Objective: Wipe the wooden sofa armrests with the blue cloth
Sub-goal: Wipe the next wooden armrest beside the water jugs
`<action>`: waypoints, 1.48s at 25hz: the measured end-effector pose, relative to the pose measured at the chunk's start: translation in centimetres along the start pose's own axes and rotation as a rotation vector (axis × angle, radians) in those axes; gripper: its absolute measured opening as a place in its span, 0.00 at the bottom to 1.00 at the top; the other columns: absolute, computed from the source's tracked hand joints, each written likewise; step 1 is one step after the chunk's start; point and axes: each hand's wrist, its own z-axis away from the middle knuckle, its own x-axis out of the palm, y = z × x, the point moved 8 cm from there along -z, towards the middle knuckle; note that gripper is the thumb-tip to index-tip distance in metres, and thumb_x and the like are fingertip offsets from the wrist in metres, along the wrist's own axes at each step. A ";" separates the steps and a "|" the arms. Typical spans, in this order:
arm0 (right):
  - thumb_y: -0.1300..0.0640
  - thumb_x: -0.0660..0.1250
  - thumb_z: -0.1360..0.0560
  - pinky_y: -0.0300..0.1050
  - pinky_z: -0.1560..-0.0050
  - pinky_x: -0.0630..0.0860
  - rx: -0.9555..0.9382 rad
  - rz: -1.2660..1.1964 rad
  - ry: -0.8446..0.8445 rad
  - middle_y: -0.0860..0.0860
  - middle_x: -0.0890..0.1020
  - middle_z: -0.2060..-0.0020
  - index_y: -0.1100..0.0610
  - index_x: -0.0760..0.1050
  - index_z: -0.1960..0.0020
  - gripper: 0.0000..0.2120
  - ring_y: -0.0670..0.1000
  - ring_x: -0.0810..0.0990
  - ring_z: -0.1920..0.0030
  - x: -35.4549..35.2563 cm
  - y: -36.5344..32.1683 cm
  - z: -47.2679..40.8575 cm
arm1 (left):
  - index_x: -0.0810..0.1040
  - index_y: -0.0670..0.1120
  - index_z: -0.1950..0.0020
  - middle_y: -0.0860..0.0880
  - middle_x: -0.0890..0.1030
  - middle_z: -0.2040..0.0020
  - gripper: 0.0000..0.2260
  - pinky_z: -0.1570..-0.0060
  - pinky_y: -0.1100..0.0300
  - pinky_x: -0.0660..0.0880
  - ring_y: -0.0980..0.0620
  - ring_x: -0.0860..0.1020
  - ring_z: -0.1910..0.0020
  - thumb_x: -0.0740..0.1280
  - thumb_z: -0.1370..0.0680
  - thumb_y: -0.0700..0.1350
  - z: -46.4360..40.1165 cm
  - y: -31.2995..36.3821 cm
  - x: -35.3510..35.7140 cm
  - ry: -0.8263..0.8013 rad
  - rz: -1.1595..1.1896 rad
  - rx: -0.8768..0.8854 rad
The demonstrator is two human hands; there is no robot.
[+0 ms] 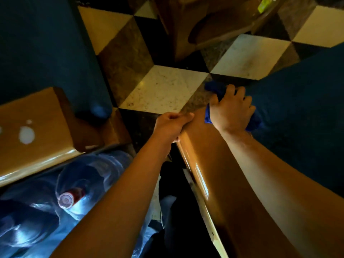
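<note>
A home sitting room: wooden-armed sofas (214, 164) on checkered floor tiles (163, 88).

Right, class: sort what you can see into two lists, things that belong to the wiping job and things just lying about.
Belongs to the job:
blue cloth
wooden armrest
right hand gripping the cloth
left hand gripping the armrest edge

Just lying about:
water bottles
wooden stool
second armrest
</note>
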 end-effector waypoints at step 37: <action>0.23 0.58 0.27 0.58 0.40 0.74 -1.238 0.092 -1.012 0.60 0.75 0.32 0.53 0.64 0.25 0.42 0.66 0.76 0.35 9.4 -53.0 16.2 | 0.76 0.44 0.33 0.41 0.83 0.41 0.32 0.53 0.46 0.78 0.40 0.80 0.45 0.65 0.27 0.66 10.1 -4.6 -32.1 0.709 1.539 -0.291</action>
